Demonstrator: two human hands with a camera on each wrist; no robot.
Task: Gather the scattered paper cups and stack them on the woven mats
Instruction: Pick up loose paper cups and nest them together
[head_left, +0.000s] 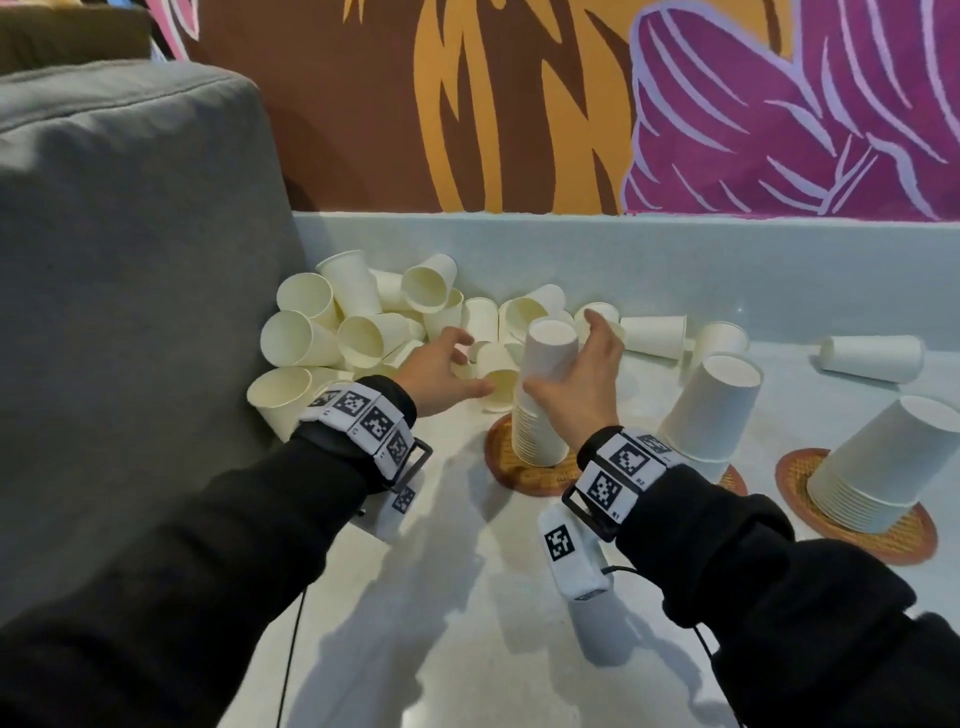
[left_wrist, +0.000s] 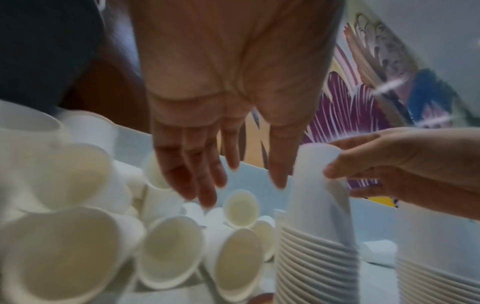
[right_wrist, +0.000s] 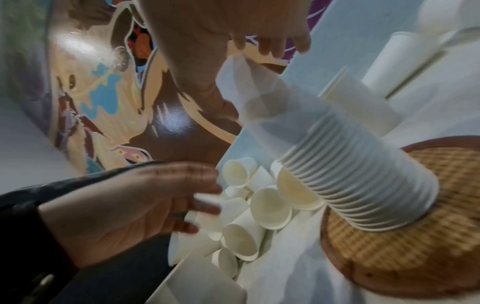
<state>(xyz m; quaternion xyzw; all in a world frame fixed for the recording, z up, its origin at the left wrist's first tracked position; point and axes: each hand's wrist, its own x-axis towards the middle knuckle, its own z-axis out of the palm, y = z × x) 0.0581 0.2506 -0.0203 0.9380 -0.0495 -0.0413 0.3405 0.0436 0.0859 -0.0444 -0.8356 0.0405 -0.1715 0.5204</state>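
A tall stack of upturned white paper cups (head_left: 537, 431) (left_wrist: 317, 257) (right_wrist: 363, 174) stands on a round woven mat (head_left: 506, 470) (right_wrist: 415, 257). My right hand (head_left: 558, 353) (left_wrist: 337, 158) (right_wrist: 246, 80) holds the stack's top cup, thumb on the near side and fingers round the far side. My left hand (head_left: 475, 364) (left_wrist: 241, 191) (right_wrist: 202, 201) hovers with fingers spread, holding nothing. It is just above a cup lying on its side (head_left: 501, 382), left of the stack. A heap of loose cups (head_left: 363, 322) (left_wrist: 78, 246) lies behind and left of it.
A grey cushion (head_left: 130, 260) walls in the heap on the left. Two more stacks (head_left: 711, 410) (head_left: 878, 467) stand on mats (head_left: 852, 530) to the right. Single cups (head_left: 654, 335) (head_left: 872, 358) lie near the low pale ledge (head_left: 675, 260) under the painted wall.
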